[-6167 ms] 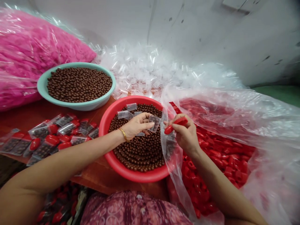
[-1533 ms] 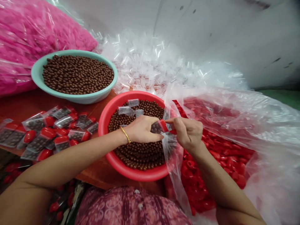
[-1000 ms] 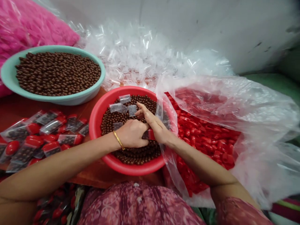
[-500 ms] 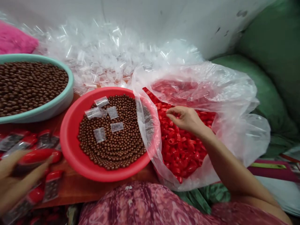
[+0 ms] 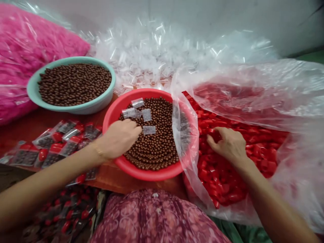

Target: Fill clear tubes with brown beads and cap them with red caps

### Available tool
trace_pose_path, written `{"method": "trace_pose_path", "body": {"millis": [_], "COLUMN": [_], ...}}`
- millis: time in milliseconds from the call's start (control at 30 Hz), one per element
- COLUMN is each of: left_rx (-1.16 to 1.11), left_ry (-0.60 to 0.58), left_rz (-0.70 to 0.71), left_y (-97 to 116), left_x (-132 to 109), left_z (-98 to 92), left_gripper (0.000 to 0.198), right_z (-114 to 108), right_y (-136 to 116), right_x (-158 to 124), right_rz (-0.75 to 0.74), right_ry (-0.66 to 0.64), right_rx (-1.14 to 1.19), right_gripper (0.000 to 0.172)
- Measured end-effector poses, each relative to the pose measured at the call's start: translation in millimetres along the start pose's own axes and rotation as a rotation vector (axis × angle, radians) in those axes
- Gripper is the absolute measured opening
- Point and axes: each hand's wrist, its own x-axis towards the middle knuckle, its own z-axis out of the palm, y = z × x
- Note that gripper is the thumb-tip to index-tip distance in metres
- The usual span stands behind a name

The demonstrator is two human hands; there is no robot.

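My left hand reaches over the left side of the red basin, its fingers curled down at the brown balls. Its fingertips, and whatever they grip, are hidden. Beside it, several small clear plastic cases lie on the balls. My right hand is among red plastic caps in an opened clear bag. Thumb and forefinger curve around what looks like one red cap. Filled clear cases with red caps lie left of the basin.
A pale green basin of larger brown balls stands at the left. Behind it bulges a bag of pink pieces. Clear empty cases are heaped along the wall. More red-capped cases lie below the table edge.
My left hand has let go of a red-capped case at the left pile and moved right to the basin. The view has swung left. My right hand stays among the caps, slightly lower.
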Motion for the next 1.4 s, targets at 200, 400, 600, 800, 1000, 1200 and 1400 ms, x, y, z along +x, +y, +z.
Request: {"method": "trace_pose_path", "body": {"millis": [200, 400, 600, 800, 1000, 1200, 1400], "left_rx": [0.154, 0.115, 0.004, -0.325, -0.925, -1.221, -1.238], "left_ry": [-0.216, -0.203, -0.2, -0.371, -0.409, -0.358, -0.099], "left_rz": [0.097, 0.387, -0.145, -0.472, -0.82, -0.925, -0.888], "left_y": [12.3, 0.2, 10.0, 15.3, 28.9, 32.9, 24.6], "left_x": [63.6, 74.6, 62.4, 75.1, 92.5, 113.7, 131.2], "left_z": [35.6, 39.4, 27.4, 40.8, 49.4, 51.7, 65.3], "left_gripper": [0.022, 0.026, 0.03, 0.045, 0.027, 0.027, 0.013], "right_z": [-20.7, -16.0, -20.0, -27.4, -27.0, -17.3, -19.4], "right_y": [-5.3, -6.6, -11.6, -20.6, -17.2, -12.8, -13.9], "right_x": [-10.6, -20.1, -16.3, -11.3, -16.3, -21.5, -22.4], "right_rz": [0.378, 0.486, 0.535, 0.738, 0.793, 0.823, 0.857], "right_ry": [0.107, 0.097, 0.122, 0.087, 0.081, 0.105, 0.096], "right_rx": [0.394, 0.665, 0.825, 1.098, 1.129, 1.169, 1.207], "right_gripper": [0.021, 0.025, 0.022, 0.026, 0.025, 0.029, 0.036]}}
